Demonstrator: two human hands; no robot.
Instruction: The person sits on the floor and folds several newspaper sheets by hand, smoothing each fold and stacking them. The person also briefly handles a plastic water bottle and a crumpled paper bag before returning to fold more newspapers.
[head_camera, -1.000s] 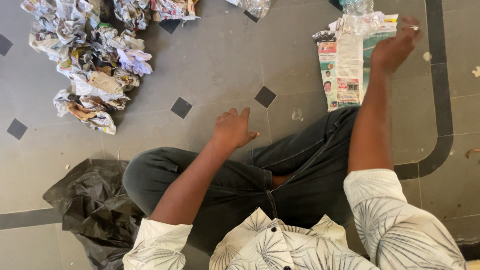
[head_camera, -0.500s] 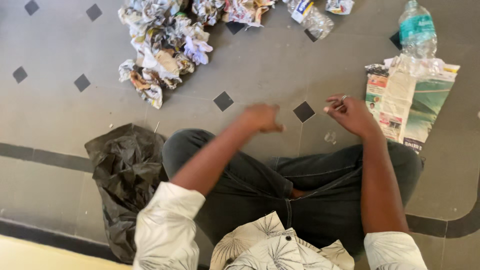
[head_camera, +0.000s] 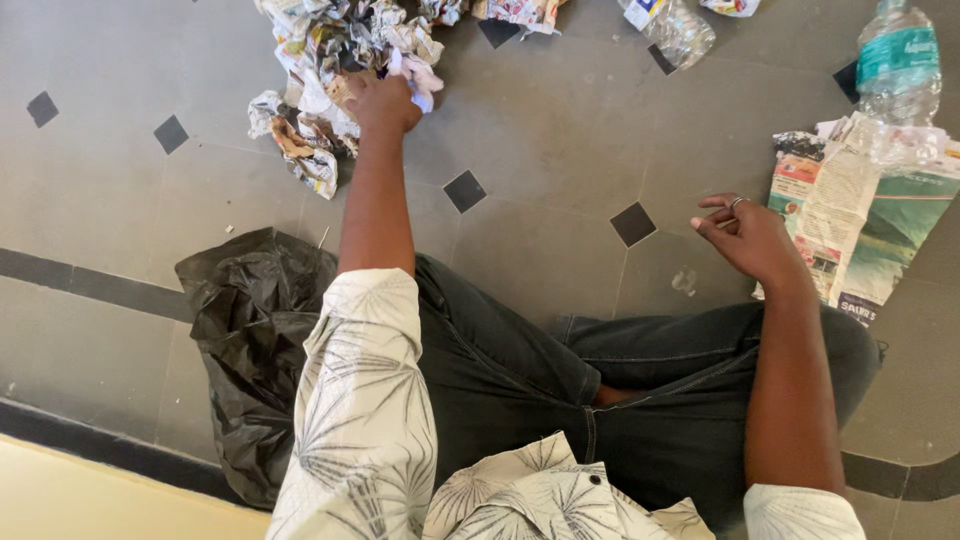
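I sit cross-legged on a grey tiled floor. My left hand (head_camera: 381, 101) is stretched forward into a heap of crumpled newspaper balls (head_camera: 318, 60) and closes on a pale crumpled ball (head_camera: 421, 80) at the heap's right edge. My right hand (head_camera: 748, 237) hovers above the floor with its fingers loosely curled, a ring on one finger, and nothing in it. It is just left of a flat stack of newspapers (head_camera: 858, 220).
A black plastic bag (head_camera: 250, 350) lies crumpled by my left knee. A plastic water bottle with a teal label (head_camera: 898, 70) rests at the top of the newspaper stack. A crushed clear bottle (head_camera: 672, 28) lies at the top edge.
My left hand has reached forward from near my knee into the crumpled paper heap. My right hand drew back from the newspaper stack towards my knee. The view shifted.
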